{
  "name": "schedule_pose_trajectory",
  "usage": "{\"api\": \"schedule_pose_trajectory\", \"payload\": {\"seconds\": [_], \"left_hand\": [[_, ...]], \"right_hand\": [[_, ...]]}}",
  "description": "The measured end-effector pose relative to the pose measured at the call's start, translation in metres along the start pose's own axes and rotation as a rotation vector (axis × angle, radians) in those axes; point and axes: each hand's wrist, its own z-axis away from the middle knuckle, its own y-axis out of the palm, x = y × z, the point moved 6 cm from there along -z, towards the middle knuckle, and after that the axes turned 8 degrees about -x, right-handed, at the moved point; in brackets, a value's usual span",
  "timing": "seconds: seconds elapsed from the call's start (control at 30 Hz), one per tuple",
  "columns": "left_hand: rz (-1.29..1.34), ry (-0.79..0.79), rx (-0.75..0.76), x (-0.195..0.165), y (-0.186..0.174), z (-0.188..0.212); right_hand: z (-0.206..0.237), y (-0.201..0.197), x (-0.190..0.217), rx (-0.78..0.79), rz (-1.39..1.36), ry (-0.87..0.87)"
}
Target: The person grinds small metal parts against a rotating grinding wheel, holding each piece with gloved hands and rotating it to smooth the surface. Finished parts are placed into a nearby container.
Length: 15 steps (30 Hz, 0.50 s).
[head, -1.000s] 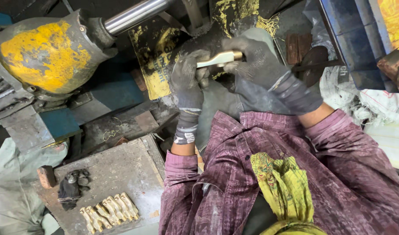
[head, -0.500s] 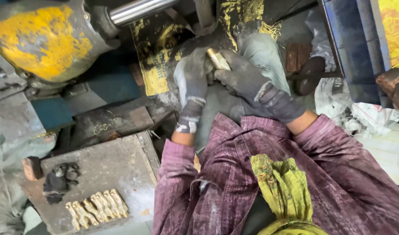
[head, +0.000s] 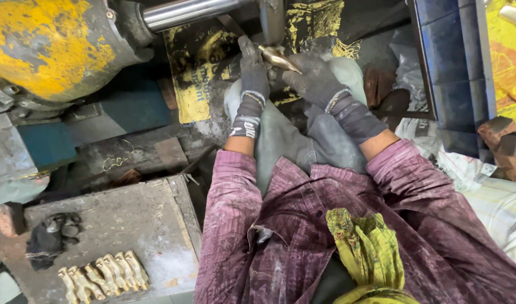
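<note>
Both gloved hands, left hand (head: 252, 67) and right hand (head: 314, 79), grasp a brass piece (head: 279, 58) close beside the steel shaft (head: 185, 12), where a loosened grip risks glove contact

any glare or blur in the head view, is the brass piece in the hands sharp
Head view: bright glare streaks the steel shaft; the brass piece between left hand and right hand is slightly soft but readable; the brass row on the block is crisp; upper recesses sit in shadow.
</note>
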Motion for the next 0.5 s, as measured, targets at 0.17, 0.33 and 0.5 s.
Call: {"api": "schedule_pose_trajectory", "payload": {"seconds": [0.17, 0.33, 0.5], "left_hand": [[-0.917, 0.854, -0.245, -0.026, 0.018, 0.003], [-0.637, 0.671, -0.134, -0.02, 0.027, -0.005], [-1.428, 1.06, -0.163, -0.013, 0.056, -0.006]], "right_hand": [[-0.003, 0.002, -0.011, 0.05, -0.19, 0.135], [-0.005, 0.007, -0.014, 0.075, -0.262, 0.331], [-0.013, 0.009, -0.006, -0.01, -0.054, 0.023]]}}
